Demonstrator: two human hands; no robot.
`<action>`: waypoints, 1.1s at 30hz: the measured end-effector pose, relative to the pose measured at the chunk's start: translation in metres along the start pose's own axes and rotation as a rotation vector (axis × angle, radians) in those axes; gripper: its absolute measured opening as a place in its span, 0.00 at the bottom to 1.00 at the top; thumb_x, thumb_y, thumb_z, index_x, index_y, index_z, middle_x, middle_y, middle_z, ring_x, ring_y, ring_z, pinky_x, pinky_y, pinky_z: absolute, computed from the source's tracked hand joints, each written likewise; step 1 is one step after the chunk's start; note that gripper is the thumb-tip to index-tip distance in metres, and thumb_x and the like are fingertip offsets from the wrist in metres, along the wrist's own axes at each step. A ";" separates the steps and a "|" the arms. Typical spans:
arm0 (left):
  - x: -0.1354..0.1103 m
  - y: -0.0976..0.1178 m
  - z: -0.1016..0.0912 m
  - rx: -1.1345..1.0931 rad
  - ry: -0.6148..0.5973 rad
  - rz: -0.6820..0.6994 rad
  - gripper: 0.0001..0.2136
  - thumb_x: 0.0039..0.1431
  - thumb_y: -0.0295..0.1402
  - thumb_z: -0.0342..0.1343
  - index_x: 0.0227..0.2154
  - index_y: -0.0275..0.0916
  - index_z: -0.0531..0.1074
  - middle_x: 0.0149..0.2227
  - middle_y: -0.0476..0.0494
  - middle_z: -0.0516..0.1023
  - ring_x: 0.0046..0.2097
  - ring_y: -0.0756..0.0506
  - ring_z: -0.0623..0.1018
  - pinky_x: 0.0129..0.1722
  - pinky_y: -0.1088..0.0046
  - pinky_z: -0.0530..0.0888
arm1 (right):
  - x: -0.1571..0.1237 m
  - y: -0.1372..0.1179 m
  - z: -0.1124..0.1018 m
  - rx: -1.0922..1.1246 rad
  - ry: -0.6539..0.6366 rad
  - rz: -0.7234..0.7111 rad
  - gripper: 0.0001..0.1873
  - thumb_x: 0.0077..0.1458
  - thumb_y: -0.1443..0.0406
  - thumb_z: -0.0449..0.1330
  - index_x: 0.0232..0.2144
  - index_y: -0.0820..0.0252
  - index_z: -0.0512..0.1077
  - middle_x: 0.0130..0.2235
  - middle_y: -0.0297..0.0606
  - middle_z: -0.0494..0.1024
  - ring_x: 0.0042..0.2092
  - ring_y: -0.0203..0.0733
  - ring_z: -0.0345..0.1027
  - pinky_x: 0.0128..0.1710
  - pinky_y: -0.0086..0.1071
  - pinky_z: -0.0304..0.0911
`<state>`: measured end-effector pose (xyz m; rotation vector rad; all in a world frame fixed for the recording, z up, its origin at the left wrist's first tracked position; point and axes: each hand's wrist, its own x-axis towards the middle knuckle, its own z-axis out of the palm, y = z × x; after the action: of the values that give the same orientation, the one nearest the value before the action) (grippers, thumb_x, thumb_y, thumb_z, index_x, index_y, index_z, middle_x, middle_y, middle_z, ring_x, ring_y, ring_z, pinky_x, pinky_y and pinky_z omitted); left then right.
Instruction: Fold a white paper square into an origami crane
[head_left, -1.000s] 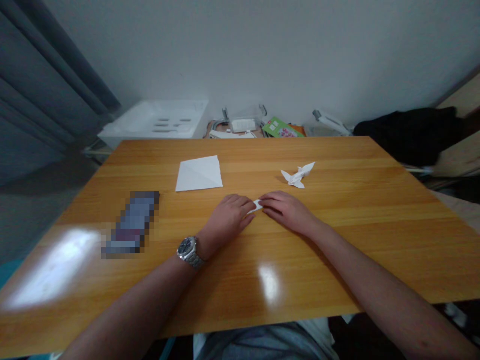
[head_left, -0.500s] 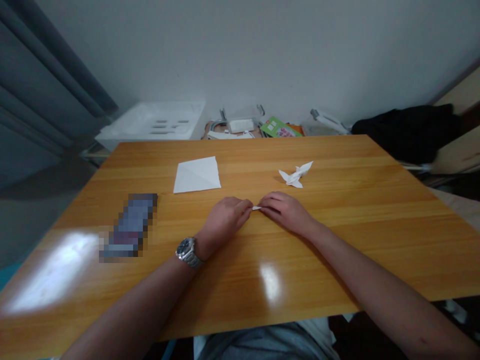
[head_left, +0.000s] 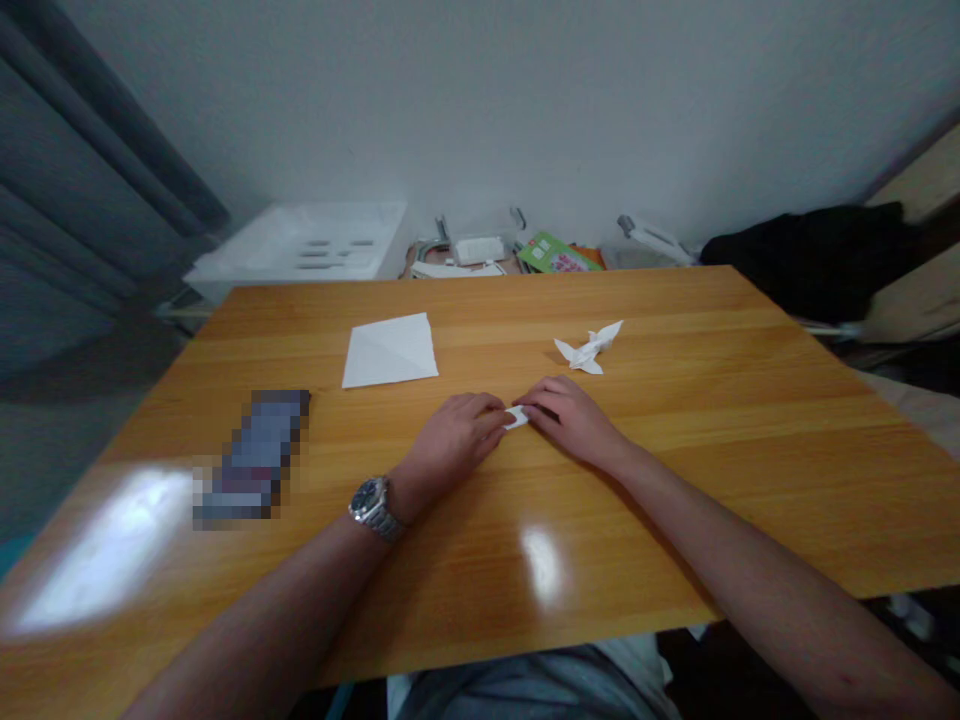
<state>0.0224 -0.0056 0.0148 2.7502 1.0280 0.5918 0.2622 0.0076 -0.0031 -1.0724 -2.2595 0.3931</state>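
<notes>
Fingertips of both hands meet over a small folded paper piece [head_left: 516, 416], pinching and pressing it against the wooden table [head_left: 675, 470]. Left hand [head_left: 452, 442]: fingers curled together, knuckles up, tips closed on the near-left end of the paper. Right hand [head_left: 571, 420]: fingers drawn together and laid low, tips pressed on the far-right end. Only a small white corner shows between the two; the rest is hidden under the fingers.

Location: paper sits flat on the table, near its middle, somewhat toward the person.

Step in hand, as judged: a crease is being set or a narrow fold tightened on a piece already folded down small. A next move would call for a firm hold at one end while the other fingertips run along the fold line, with little paper exposed to grip, so slipping or a skewed crease is the risk.

Orientation: visible part runs roughly left-right across the table, between the hands, tilted slightly so its left end lies nearer the person. Which end is the tip cannot be told; too much is covered.

Around: a flat white paper sheet [head_left: 391, 350] lies well apart, farther off to the left. A finished folded paper figure [head_left: 588, 349] sits beyond the right hand, apart from it. A wristwatch [head_left: 371, 503] on the left wrist. A blurred-out object [head_left: 251, 460] lies at left
</notes>
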 end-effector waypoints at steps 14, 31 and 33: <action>0.001 0.005 -0.001 0.037 -0.020 -0.063 0.14 0.71 0.37 0.52 0.53 0.39 0.76 0.45 0.39 0.77 0.46 0.40 0.74 0.50 0.58 0.73 | 0.004 -0.003 -0.001 -0.081 0.068 -0.051 0.10 0.66 0.65 0.59 0.46 0.59 0.78 0.47 0.45 0.77 0.49 0.49 0.70 0.51 0.45 0.67; -0.002 -0.004 0.003 -0.017 0.034 -0.075 0.13 0.70 0.29 0.52 0.53 0.37 0.75 0.53 0.38 0.76 0.53 0.41 0.76 0.56 0.60 0.74 | 0.004 -0.001 -0.004 -0.094 -0.078 -0.192 0.10 0.67 0.65 0.58 0.45 0.58 0.79 0.49 0.43 0.82 0.51 0.48 0.73 0.52 0.45 0.67; -0.002 -0.004 0.004 -0.017 0.041 -0.071 0.13 0.70 0.29 0.52 0.52 0.37 0.75 0.55 0.37 0.76 0.55 0.40 0.76 0.58 0.59 0.73 | 0.004 -0.002 -0.004 -0.107 -0.074 -0.199 0.09 0.67 0.65 0.59 0.46 0.58 0.79 0.49 0.43 0.82 0.51 0.48 0.73 0.52 0.45 0.67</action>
<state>0.0204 -0.0034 0.0091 2.6848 1.1192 0.6458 0.2618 0.0097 0.0028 -0.8871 -2.4502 0.2353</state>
